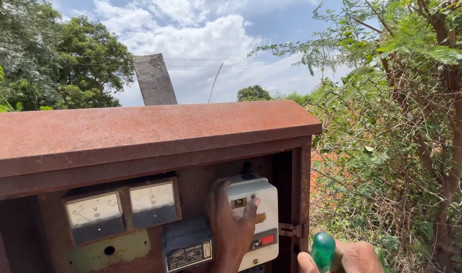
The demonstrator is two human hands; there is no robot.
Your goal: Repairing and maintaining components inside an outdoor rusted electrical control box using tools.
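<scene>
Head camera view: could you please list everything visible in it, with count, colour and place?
Metal cabinet: one, rusty red-brown, fills the left and centre, front open.
Analogue meters: two, pale dials in dark frames, side by side inside the cabinet at left.
Switch box: one, white with a red patch, inside the cabinet at right.
Grey unit: one, grey with a dark label plate, below the meters.
Concrete post: one, grey, rising behind the cabinet.
Wire fence: one, grey mesh, right of the cabinet, overgrown with green brush.
Trees: several, green, upper left and right.
Left hand: one, pressed on the switch box.
Right hand: one, bottom edge, gripping a green tool handle.
</scene>
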